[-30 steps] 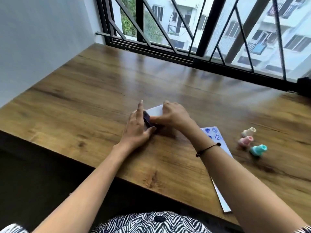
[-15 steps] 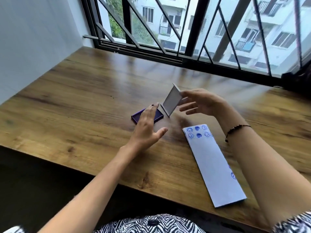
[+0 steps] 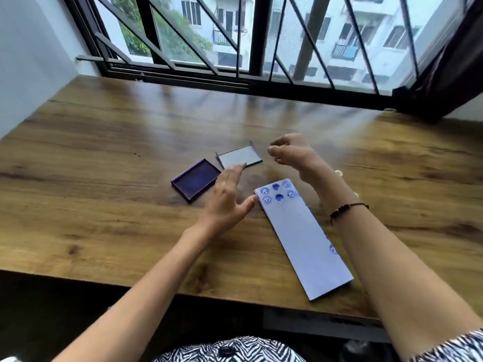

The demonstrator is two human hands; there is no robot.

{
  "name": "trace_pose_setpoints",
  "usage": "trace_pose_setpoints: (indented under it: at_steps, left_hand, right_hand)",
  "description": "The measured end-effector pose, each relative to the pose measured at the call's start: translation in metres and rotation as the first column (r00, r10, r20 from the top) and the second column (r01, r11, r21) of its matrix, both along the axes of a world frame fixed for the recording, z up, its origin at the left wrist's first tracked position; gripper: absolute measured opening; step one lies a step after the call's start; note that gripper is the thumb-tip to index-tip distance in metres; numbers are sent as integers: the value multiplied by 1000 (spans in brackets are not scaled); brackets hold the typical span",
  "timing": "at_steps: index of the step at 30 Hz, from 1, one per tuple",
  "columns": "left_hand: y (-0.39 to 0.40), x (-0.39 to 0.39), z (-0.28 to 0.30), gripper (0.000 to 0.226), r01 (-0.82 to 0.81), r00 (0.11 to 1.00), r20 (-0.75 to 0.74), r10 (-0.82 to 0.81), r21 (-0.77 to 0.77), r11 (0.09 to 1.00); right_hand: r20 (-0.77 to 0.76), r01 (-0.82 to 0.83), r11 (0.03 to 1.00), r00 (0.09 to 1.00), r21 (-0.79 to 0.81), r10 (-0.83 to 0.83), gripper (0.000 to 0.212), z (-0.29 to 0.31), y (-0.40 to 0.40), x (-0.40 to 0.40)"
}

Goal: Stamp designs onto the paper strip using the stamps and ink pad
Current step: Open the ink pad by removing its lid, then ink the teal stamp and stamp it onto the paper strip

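Observation:
A purple ink pad (image 3: 196, 181) lies uncovered on the wooden table (image 3: 104, 205). Its lid (image 3: 239, 157) rests flat just behind it. A long white paper strip (image 3: 303, 239) lies to the right, with several blue stamp prints at its far end and one near its right edge. My left hand (image 3: 227, 199) hovers between pad and strip, fingers spread, holding nothing. My right hand (image 3: 290, 152) is raised just right of the lid, fingers loosely curled, empty. My right forearm hides the stamps; only a pale sliver of one stamp (image 3: 338, 173) shows.
A barred window (image 3: 235, 48) runs along the table's far edge. A white wall (image 3: 26, 61) closes the left side. A dark curtain (image 3: 444, 61) hangs at the far right corner. The table's near edge is just in front of my body.
Both hands held the closed ink pad; my right hand lifted the lid off, laid it flat behind the pad and let go. My left hand drew back from the pad.

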State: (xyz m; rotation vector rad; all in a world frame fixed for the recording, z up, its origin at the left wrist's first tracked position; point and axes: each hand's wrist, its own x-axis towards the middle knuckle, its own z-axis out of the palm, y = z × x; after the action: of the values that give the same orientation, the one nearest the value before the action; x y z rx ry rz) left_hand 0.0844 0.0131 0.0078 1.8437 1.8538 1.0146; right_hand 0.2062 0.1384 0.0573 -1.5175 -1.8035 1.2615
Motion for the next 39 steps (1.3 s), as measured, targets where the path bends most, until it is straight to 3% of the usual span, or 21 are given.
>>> trace_pose_setpoints:
  at_steps: [2,5,9,11,14,17,20,23,25,27,28,31,39]
  left_hand:
    - [5,10,4,68,41,999,8,-41,3,999]
    - [13,29,9,66,101,992,74,-101,5,995]
    - [22,57,8,64,188,974,131,-182,-30,982]
    - [23,70,7,62,228,964,141,-223,-15,974]
    - [24,87,5,58,278,953,126,-277,13,961]
    - [23,96,3,51,285,951,110,-289,50,957]
    - [21,96,5,42,283,947,131,-292,81,956]
    - [20,91,9,33,279,930,224,-290,81,957]
    - [20,87,13,31,269,908,318,-272,56,962]
    - [20,83,17,33,271,868,432,-246,3,963]
    - [20,81,20,33,276,838,493,-234,-13,961]
    - [19,68,25,30,227,780,598,-184,3,974]
    - [0,8,23,18,13,757,654,8,-28,1000]
  right_hand:
    - [55,34,984,997,176,-44,21,4,-10,14]
    - [55,175,880,974,441,-221,18,12,-30,44]
    - [108,336,729,867,596,-487,17,11,-48,100]
    - [229,328,761,821,560,-523,15,5,-51,124]
    - [398,260,877,813,404,-424,16,-9,-54,144]
    - [463,188,926,823,328,-331,23,-23,-57,145]
    - [473,177,906,805,385,-358,21,-32,-60,140]
    - [296,336,830,819,445,-491,13,-28,-63,133]
    - [19,474,829,865,298,-502,6,-17,-69,125]
    - [-240,484,868,860,108,-450,3,-6,-75,112]
    - [-297,450,891,860,60,-414,6,-3,-77,106]
    - [-297,344,938,901,43,-316,8,4,-83,84]
    - [-371,100,995,923,-17,-99,16,4,-82,15]
